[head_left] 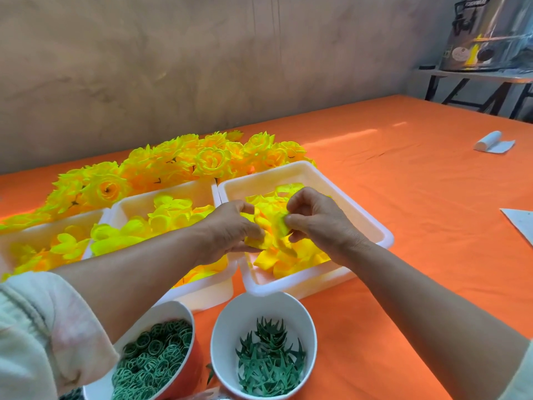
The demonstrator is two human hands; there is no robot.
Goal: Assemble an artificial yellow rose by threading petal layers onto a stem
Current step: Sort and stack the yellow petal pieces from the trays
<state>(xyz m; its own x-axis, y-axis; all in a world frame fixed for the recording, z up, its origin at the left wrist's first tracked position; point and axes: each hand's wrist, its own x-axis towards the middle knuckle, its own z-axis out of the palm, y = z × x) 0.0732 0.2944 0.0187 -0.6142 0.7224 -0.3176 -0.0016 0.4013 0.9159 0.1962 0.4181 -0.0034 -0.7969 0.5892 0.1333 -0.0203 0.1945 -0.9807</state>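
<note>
In the middle of the frame, over the rightmost white tray [388, 236], the left hand [230, 228] and right hand [321, 223] are both pinching a yellow petal layer [274, 225], which they are best spreading flat so its centre hole, hidden here, lines up for threading.

Left hand [230, 229] and right hand [320, 223] each pinch one crumpled yellow fabric petal layer [274, 228], held over the loose petals in the right-hand white square plastic tray [385, 235] on the orange-covered bench [418, 197]. At the near edge, a white round bowl [230, 319] holds green star-shaped plastic calyxes [271, 362]. Just beside it stands a red-sided bowl [161, 313] of green plastic rings [150, 362].
</note>
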